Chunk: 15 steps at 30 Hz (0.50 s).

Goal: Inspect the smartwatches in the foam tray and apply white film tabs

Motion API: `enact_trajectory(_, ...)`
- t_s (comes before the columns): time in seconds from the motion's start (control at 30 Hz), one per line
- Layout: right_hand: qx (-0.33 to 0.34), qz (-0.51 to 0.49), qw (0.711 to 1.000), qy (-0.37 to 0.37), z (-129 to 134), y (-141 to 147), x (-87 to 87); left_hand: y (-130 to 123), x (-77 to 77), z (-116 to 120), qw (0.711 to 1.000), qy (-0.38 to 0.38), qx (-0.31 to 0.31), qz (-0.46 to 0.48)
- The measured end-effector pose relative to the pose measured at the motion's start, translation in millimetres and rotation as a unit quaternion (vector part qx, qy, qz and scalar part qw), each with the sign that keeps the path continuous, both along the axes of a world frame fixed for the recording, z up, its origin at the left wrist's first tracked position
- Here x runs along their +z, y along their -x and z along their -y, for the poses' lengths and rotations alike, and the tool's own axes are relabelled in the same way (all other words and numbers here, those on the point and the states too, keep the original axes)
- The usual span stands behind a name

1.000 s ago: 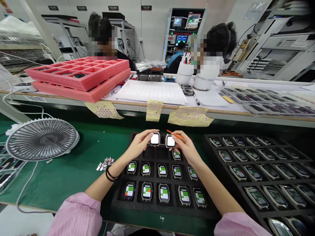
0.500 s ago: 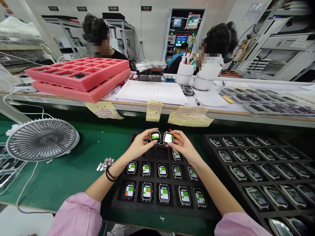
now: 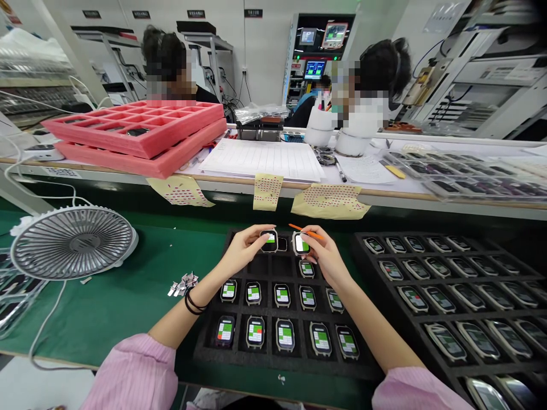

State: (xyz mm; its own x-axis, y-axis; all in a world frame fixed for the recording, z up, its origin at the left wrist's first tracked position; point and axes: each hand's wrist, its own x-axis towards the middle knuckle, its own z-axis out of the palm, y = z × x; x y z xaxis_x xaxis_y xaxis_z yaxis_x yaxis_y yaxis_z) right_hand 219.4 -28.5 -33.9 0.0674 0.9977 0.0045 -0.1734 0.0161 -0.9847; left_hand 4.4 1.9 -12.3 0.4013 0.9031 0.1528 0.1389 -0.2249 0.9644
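Our landmark is the near foam tray (image 3: pixel 277 357), black and set on the green tabletop (image 3: pixel 128 319); both our hands are over its far part. Our left hand (image 3: pixel 245 245) has its fingers clamped on one watch (image 3: pixel 268 241), thumb across the lit face and the other fingers behind or along the edge. Our right hand (image 3: pixel 322 247) is likewise pinched on a second watch (image 3: pixel 301 244), its thumb at the lower edge, and an orange stick (image 3: pixel 305 232) lies through the same grip, slanting across behind that watch's top. The two held watches are apart, side by side over the tray's far rows, faces turned toward us; each sits on the inner side of the hand that grips it. Their long axes seem to run up and down in our view, though we cannot judge this surely. Between them, a dark-faced watch (image 3: pixel 282 245) shows at the tray's far side. Two dark pockets (image 3: pixel 270 265) lie just on the tray's near side of the left-held watch, with our left hand the nearer one; a lit watch (image 3: pixel 306 268) sits just below the right-held one. Small metal pieces (image 3: pixel 183 283) and a fan (image 3: pixel 73 242) are left of the tray, and another foam tray (image 3: pixel 387 297) stands to its right.
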Motion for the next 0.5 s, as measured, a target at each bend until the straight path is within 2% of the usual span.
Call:
enact_trajectory(0.13,-0.007,-0.004,1.000,0.004,-0.4,0.1,0.3,-1.4,-1.5,-0.1,1.000,-0.026,-0.006,0.002)
enact_trajectory(0.4,0.018,0.013,1.000,-0.006,-0.2,2.1,1.8,1.0,-0.5,-1.3,1.000,0.015,0.004,-0.010)
enact_trajectory(0.5,0.034,0.009,0.999,-0.010,-2.1,1.2,0.2,1.4,-2.9,-3.0,1.000,0.016,-0.015,-0.017)
